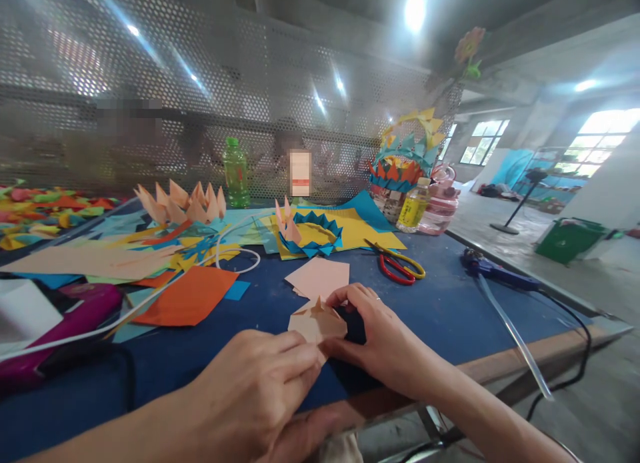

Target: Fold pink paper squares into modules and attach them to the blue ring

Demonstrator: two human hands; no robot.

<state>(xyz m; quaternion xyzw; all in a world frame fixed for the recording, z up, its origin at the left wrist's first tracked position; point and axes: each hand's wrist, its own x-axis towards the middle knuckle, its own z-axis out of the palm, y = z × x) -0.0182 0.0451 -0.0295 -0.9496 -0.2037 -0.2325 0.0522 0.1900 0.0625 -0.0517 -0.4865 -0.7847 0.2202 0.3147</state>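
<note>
A small folded piece of pale peach paper lies near the table's front edge, its top corners folded in. My left hand is closed on its lower edge, fingertips pressed together. From the right, my right hand grips the same paper between thumb and fingers. Just behind it sits a stack of light pink paper squares. Farther back stands a ring of blue folded paper with pink points at its left side.
Scissors with red and yellow handles lie behind my right hand. A blue glue gun rests at the right. Orange paper, a purple tool and a white cable are leftward. Bottles stand at the back.
</note>
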